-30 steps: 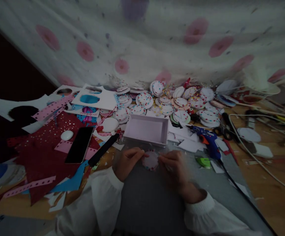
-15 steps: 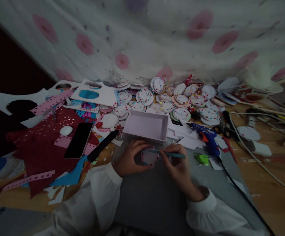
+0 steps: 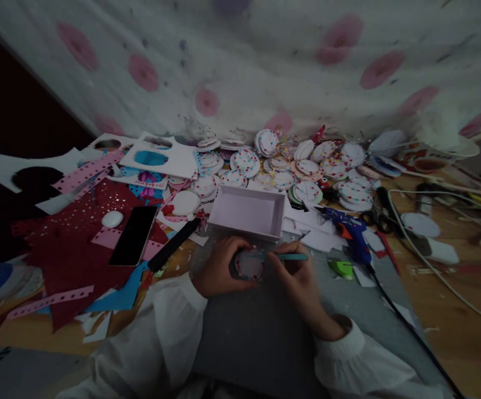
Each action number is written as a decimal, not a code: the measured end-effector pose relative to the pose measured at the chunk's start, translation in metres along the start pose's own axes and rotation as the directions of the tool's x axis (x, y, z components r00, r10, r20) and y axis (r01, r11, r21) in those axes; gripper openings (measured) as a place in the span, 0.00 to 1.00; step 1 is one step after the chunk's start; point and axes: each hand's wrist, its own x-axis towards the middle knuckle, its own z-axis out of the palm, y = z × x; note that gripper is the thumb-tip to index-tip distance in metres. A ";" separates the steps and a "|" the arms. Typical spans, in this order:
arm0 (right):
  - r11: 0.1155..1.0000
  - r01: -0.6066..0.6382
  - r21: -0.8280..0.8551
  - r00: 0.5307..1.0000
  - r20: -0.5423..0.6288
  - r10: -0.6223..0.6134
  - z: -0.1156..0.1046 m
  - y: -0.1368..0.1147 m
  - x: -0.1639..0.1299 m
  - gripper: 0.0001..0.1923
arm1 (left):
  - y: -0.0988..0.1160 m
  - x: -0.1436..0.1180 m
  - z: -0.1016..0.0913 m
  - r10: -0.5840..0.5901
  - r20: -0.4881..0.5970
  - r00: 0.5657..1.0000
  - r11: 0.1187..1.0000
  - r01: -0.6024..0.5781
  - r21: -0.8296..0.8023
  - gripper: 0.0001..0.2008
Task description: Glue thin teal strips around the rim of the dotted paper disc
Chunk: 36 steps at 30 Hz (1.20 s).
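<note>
My left hand [image 3: 216,267] grips a small round white paper disc [image 3: 249,264] with coloured dots along its rim, held just above the grey mat [image 3: 249,332]. My right hand [image 3: 296,277] holds a thin teal stick-like tool [image 3: 289,256] lying level, its left end over the disc's upper edge. Both hands sit close together right in front of an open white shallow box [image 3: 247,211].
Many dotted paper discs [image 3: 282,163] are piled behind the box against a spotted cloth. A blue glue gun [image 3: 351,233] with black cord lies right, scissors [image 3: 379,213] beyond. A phone [image 3: 133,235], black marker [image 3: 174,252] and red sheet [image 3: 74,244] lie left.
A second ago both hands pinched the disc and no tool showed. Then the teal tool appeared in my right hand. The hands have since drawn slightly closer over the disc.
</note>
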 end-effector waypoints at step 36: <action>0.995 -0.101 0.000 0.995 0.025 0.101 0.004 0.000 -0.001 0.12 | -0.008 -0.001 0.002 0.025 0.065 0.998 1.000 -0.026 0.009 0.36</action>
